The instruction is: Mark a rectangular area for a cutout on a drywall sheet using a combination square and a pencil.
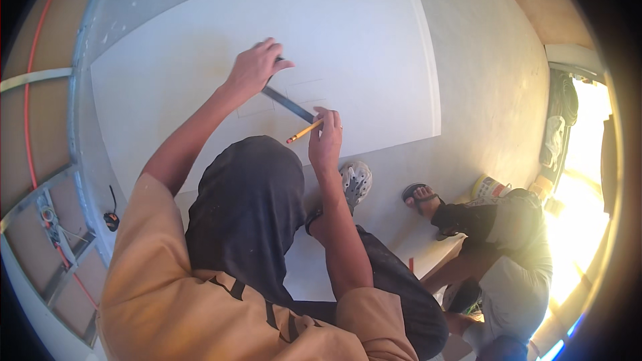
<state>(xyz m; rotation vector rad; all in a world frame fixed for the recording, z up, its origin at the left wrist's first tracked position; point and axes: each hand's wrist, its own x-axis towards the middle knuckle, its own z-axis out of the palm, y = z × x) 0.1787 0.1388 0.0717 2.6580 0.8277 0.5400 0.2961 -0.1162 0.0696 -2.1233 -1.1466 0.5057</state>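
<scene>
A large white board (374, 33) lies flat on the floor with thin pencil lines drawn on it. Over those lines a dark metal ruler (287, 102) runs slantwise between my hands. My left hand (256, 69) grips its far end, where a dark part shows beside the thumb. At its near end my right hand (326, 139) touches or holds it; the fingertips are partly hidden. A yellow pencil (305, 131) is held in that same right hand, its pink eraser end pointing left toward my knee.
Another person (515, 261) sits low at the right, one sandalled foot (421, 197) near the board. A whitish bucket (490, 187) stands behind them. A tape measure (112, 219) lies left, beside a metal frame (80, 180) with an orange tube. My clog-shod foot (356, 182) is by the board's near edge.
</scene>
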